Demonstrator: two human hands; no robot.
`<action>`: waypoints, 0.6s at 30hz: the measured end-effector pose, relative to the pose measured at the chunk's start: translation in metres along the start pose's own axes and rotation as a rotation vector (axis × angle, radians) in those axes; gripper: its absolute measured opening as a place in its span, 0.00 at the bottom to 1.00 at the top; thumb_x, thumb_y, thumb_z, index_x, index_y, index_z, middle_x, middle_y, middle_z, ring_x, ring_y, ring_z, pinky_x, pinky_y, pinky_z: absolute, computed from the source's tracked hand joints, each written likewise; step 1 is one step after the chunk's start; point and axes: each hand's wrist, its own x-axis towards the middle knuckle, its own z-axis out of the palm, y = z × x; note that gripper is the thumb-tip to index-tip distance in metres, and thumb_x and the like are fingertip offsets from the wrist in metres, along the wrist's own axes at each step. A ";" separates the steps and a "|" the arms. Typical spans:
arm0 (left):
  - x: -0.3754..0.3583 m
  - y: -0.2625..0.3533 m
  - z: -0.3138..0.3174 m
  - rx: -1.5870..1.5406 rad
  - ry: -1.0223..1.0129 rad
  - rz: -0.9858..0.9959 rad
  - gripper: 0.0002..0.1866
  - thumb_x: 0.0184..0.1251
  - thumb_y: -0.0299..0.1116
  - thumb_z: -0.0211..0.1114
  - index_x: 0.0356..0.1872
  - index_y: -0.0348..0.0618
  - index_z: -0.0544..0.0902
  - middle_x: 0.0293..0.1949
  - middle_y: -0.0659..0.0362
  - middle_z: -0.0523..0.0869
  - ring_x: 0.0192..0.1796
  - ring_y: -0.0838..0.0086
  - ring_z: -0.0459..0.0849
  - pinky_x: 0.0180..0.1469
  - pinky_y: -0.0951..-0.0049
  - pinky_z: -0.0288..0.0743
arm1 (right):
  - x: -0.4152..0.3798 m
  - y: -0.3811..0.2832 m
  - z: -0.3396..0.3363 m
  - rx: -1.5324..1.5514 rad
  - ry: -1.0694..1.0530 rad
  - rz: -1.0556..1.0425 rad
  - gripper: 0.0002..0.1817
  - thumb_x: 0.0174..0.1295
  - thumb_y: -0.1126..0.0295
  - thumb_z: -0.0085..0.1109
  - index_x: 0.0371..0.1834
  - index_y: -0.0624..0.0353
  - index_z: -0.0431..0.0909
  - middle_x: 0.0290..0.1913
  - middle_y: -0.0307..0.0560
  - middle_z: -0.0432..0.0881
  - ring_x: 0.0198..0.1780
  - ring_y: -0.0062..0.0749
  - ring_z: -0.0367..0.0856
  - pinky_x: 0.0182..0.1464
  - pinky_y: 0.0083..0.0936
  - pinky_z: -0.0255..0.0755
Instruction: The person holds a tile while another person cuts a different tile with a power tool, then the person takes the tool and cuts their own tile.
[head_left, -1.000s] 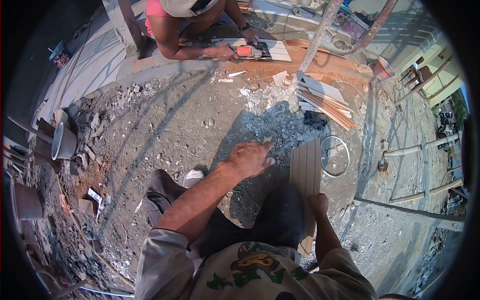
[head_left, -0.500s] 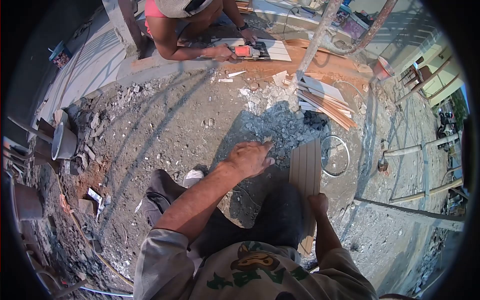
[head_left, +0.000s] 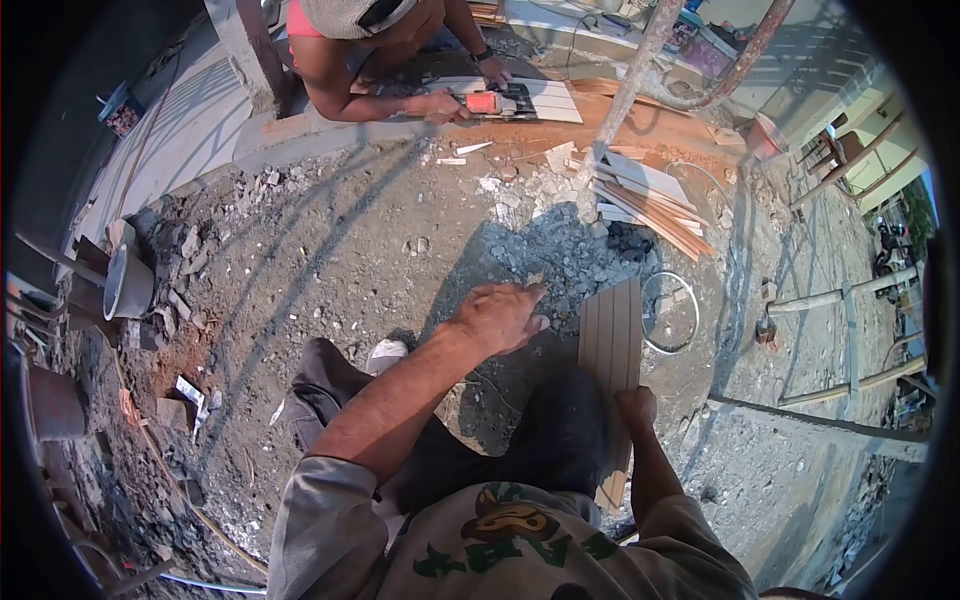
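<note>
My right hand (head_left: 636,408) grips the edge of a long, ribbed tan tile (head_left: 611,345) that stands upright beside my right leg. My left hand (head_left: 498,315) rests on my raised knee with its fingers loosely apart and nothing in it. A white shoe (head_left: 386,353) shows below my left leg on the dirt.
Across the rubble-strewn ground, another person (head_left: 370,50) runs an orange cutting tool (head_left: 490,102) over a pale tile (head_left: 545,100). Stacked tile strips (head_left: 650,205) lie by a rusty pole (head_left: 625,100). A wire hoop (head_left: 670,312) lies right of the tile, a metal basin (head_left: 125,285) at left.
Both my hands and the ribbed tile stay where they were. The other person has leaned slightly lower over the cutting tool.
</note>
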 end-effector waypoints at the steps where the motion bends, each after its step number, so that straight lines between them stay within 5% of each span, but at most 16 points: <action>1: 0.000 -0.001 0.001 -0.004 0.011 0.007 0.27 0.66 0.47 0.57 0.60 0.42 0.70 0.50 0.45 0.81 0.53 0.53 0.80 0.57 0.57 0.71 | 0.000 0.000 0.000 -0.001 -0.004 0.000 0.21 0.42 0.61 0.57 0.34 0.69 0.82 0.38 0.68 0.82 0.44 0.59 0.81 0.49 0.45 0.75; 18: 0.001 0.001 -0.001 0.005 -0.033 -0.034 0.27 0.66 0.48 0.56 0.61 0.44 0.70 0.50 0.46 0.81 0.54 0.53 0.79 0.57 0.56 0.71 | -0.001 -0.001 0.000 0.021 0.006 0.008 0.20 0.41 0.63 0.56 0.33 0.67 0.83 0.36 0.67 0.82 0.42 0.59 0.82 0.48 0.47 0.75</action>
